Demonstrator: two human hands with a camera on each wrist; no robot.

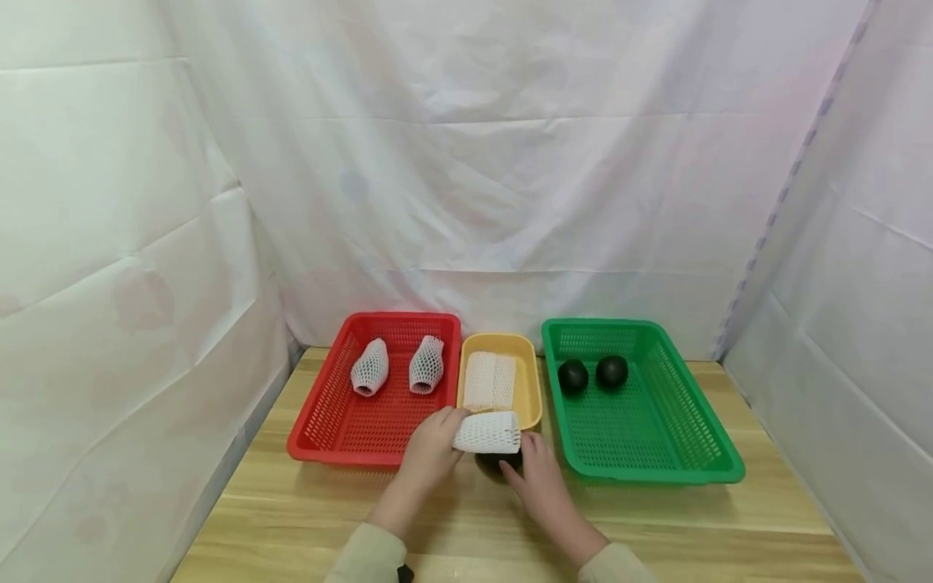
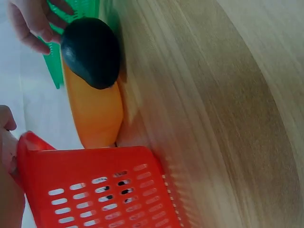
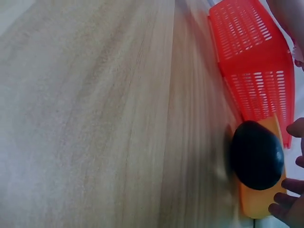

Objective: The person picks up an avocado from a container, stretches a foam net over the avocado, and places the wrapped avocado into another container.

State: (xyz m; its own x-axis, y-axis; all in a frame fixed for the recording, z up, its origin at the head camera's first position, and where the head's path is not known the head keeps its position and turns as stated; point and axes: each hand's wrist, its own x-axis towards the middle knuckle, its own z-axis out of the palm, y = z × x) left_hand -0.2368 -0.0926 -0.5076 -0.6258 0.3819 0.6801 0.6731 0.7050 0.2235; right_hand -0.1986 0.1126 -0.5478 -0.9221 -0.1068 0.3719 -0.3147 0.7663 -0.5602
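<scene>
In the head view my left hand [image 1: 432, 444] grips the left end of a white foam net sleeve [image 1: 487, 432], which lies sideways over a dark avocado [image 1: 496, 463]. The avocado sits on the table in front of the yellow basket and is partly covered by the sleeve in that view. My right hand [image 1: 541, 478] is at the avocado's right side, fingertips close to the sleeve's right end. Its fingers [image 3: 288, 199] look spread and relaxed beside the avocado [image 3: 256, 156] in the right wrist view. Both wrist views leave the sleeve out of sight.
On the left, a red basket [image 1: 379, 425] holds two avocados in net sleeves [image 1: 370, 368]. A small yellow basket [image 1: 534, 389] with flat white net sleeves [image 1: 490, 380] stands in the middle. The green basket [image 1: 641, 441] at right has two bare avocados [image 1: 611, 372].
</scene>
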